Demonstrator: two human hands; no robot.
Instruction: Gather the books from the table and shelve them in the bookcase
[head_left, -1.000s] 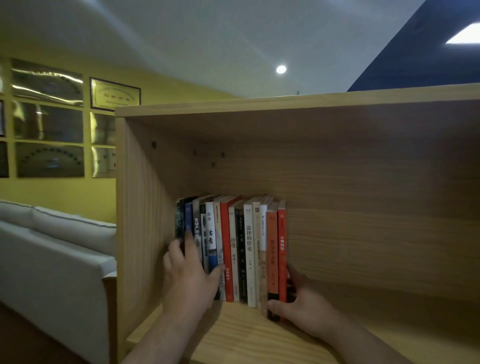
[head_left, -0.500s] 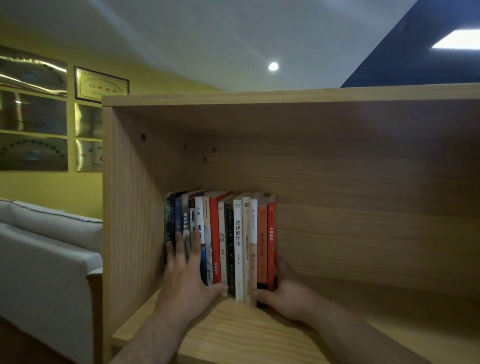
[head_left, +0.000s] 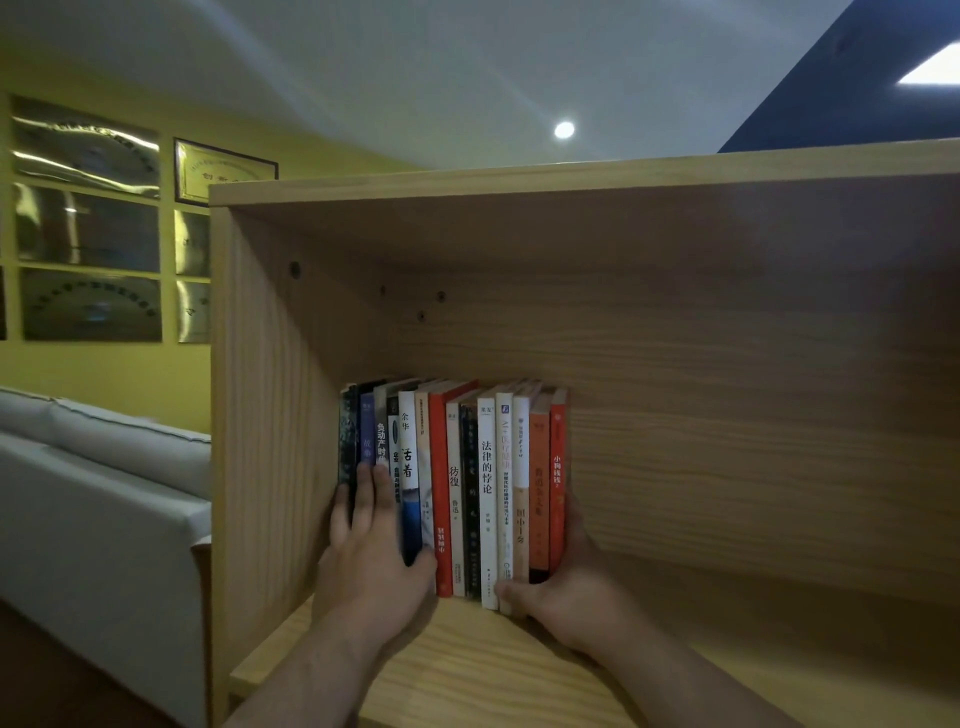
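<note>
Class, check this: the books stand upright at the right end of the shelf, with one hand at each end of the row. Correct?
No. The head view shows the books at the left end of the shelf, by its side panel. The rest holds: they stand upright, the left hand and right hand at either end of the row.

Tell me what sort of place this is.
Probably an office lounge or reception area, though that's a guess. Framed metallic plaques hang on the yellow wall, a pale sofa stands below them, and a wooden bookcase holds a row of books.
</note>
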